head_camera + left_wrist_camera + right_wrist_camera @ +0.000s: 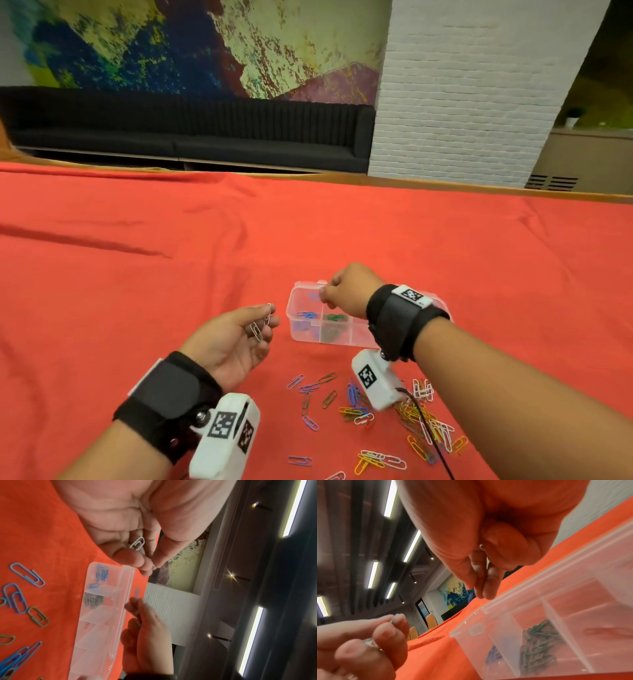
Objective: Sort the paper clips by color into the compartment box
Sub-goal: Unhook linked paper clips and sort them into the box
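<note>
White clips [261, 323] in L hand [230, 342]

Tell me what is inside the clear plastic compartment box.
The clear plastic compartment box holds blue paper clips in one compartment and green paper clips in the next. The right hand covers its far side, so anything there is hidden.

**Paper clips and compartment box: condition**

The compartment box [346, 337] is clear plastic, open at the top, and stands flat on the red-covered desk [342, 233]. One compartment at its left end holds blue clips [307, 314]; the next compartment to the right holds green clips [335, 318]. Unsorted clips [380, 418] in blue, green, yellow, white and orange lie scattered flat on the desk nearer the person. Two silver clips [261, 323] sit in the left hand [233, 342]. A light blue clip [137, 593] is pinched upright in the right hand [346, 291] above the box's left end.
</note>
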